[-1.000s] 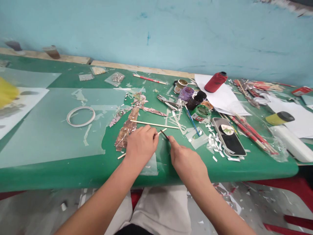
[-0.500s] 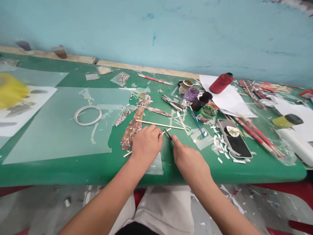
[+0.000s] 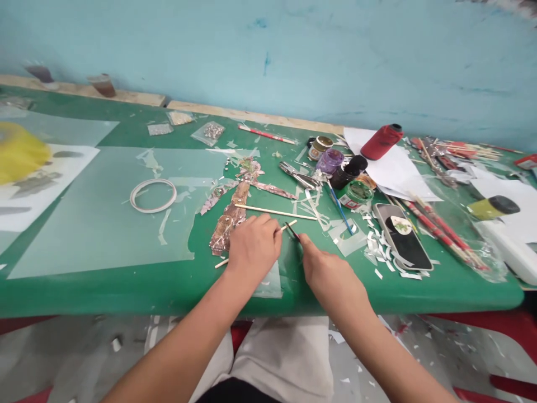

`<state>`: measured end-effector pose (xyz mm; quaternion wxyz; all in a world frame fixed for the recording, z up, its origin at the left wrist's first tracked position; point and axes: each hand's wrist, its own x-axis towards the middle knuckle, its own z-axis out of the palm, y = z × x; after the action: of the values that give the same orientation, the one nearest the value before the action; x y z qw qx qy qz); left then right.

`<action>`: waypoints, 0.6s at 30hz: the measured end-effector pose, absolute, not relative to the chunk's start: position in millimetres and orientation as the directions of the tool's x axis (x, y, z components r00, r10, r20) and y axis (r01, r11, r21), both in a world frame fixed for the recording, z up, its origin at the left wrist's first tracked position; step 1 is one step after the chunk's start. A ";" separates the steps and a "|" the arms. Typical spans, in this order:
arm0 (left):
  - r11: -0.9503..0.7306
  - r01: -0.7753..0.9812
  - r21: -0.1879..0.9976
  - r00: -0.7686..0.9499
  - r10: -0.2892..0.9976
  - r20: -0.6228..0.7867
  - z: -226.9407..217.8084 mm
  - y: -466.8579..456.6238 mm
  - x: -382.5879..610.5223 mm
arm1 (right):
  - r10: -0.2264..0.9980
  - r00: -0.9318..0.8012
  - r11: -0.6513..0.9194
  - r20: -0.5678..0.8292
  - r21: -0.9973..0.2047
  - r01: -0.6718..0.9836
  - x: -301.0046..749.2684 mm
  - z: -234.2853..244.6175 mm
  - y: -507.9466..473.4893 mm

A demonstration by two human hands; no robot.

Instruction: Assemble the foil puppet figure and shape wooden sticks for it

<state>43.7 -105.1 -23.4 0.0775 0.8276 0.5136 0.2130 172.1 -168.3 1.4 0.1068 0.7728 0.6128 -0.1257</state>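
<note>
My left hand (image 3: 254, 240) is closed around a thin wooden stick (image 3: 221, 263), pressing it to the table; one end pokes out at each side of the hand. In the fingers of my right hand (image 3: 331, 274) is a small knife (image 3: 291, 229), its dark narrow blade against or very near the stick's right end. Another wooden stick (image 3: 277, 211) lies just beyond my left hand. Beside that hand is a brown, glittery, bead-decorated cutout (image 3: 229, 221) with pinkish strips spreading from its top.
On the green table (image 3: 146, 291), a tape roll (image 3: 153, 196) lies on translucent sheets at left. Pliers (image 3: 298, 176), paint jars (image 3: 356, 193), a paintbrush (image 3: 342, 210) and a phone (image 3: 403, 236) with white scraps stand at right. A red thread spool (image 3: 381, 141) lies behind them.
My right hand has shifted slightly right and down with the knife. The left hand stays on the stick, and the view has moved a little.
</note>
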 end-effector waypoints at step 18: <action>-0.443 0.829 0.341 0.373 0.893 0.253 -20.9 -103.6 45.4 | 0.932 0.201 -0.204 -0.301 0.022 0.979 176.6 -0.9 -163.9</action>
<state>45.4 -103.6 -20.9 0.0782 0.8248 0.5219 0.2030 176.6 -163.9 -0.9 0.1045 0.7678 0.6222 -0.1112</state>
